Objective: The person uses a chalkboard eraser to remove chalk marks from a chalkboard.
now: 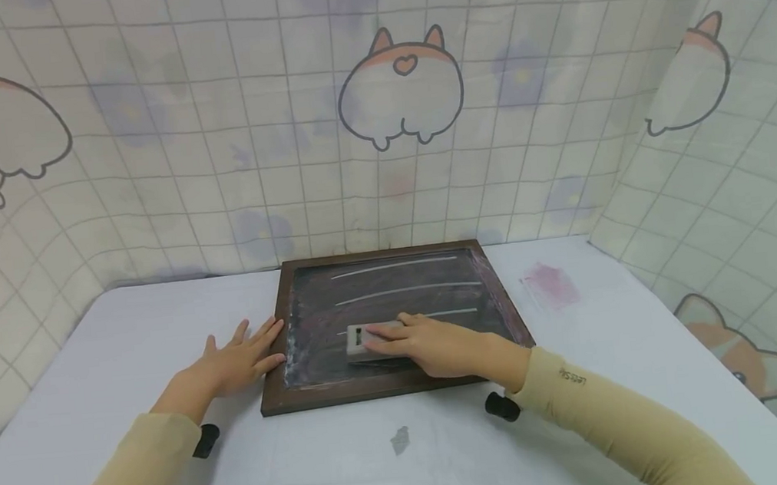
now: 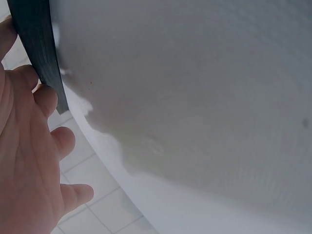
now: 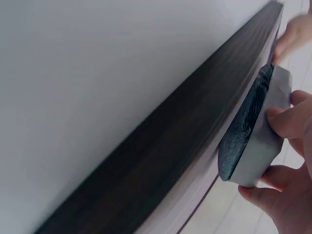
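Note:
A small chalkboard (image 1: 405, 272) in a brown wooden frame lies flat on the table, with several white chalk lines across its dark, smudged surface. My right hand (image 1: 439, 346) grips a grey chalkboard eraser (image 1: 357, 344) on the lower middle of the board. In the right wrist view, fingers and thumb hold the sides of the eraser (image 3: 265, 141), whose dark felt faces the board. My left hand (image 1: 233, 364) lies with spread fingers at the frame's left side, fingertips touching the wood. The left wrist view shows its palm (image 2: 29, 156) beside the dark frame edge (image 2: 39, 53).
A white cloth covers the table (image 1: 298, 474). A pink smudge (image 1: 550, 285) marks it right of the board, and a grey patch (image 1: 400, 440) lies in front. Behind hangs a checked curtain (image 1: 271, 168) with cartoon animals. Black wrist straps (image 1: 502, 406) show under the sleeves.

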Demonstrator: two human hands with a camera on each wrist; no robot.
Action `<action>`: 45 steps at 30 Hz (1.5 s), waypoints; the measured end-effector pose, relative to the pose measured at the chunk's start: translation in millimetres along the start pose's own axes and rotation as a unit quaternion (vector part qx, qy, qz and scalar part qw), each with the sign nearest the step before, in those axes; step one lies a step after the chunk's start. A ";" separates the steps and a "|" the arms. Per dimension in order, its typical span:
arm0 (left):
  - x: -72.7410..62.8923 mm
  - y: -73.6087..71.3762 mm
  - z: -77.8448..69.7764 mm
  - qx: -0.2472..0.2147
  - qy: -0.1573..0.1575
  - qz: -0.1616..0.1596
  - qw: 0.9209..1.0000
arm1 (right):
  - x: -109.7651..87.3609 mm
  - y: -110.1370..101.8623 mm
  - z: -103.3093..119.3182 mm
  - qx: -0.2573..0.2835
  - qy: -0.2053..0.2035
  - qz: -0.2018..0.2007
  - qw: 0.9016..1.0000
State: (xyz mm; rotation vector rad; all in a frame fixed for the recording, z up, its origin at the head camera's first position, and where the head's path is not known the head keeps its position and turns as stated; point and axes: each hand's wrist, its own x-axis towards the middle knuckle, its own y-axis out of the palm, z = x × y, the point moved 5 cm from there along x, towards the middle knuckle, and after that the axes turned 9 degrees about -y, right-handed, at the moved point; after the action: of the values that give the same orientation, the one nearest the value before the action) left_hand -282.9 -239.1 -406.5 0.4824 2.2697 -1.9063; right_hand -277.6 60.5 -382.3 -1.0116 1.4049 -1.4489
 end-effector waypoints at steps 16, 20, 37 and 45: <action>-3.2 -0.8 -1.0 -0.002 0.008 0.000 1.000 | -102.8 -5.1 -40.2 0.044 0.032 -0.105 0.993; -4.3 -1.7 0.0 -0.002 0.005 -0.002 1.000 | -64.6 -6.4 -30.2 0.048 0.020 -0.069 0.996; -0.8 -0.7 -1.4 0.016 -0.011 0.003 1.000 | 62.0 -4.7 27.1 0.016 -0.016 0.026 0.999; -1.0 0.2 0.2 0.015 -0.006 0.002 1.000 | -6.0 -9.2 -18.2 0.081 0.006 -0.052 0.995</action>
State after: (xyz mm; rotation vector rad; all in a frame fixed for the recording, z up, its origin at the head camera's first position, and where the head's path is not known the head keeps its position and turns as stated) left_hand -281.9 -239.4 -406.4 0.4775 2.2343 -1.9385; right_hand -293.5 71.7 -373.8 -0.9862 1.2362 -1.6185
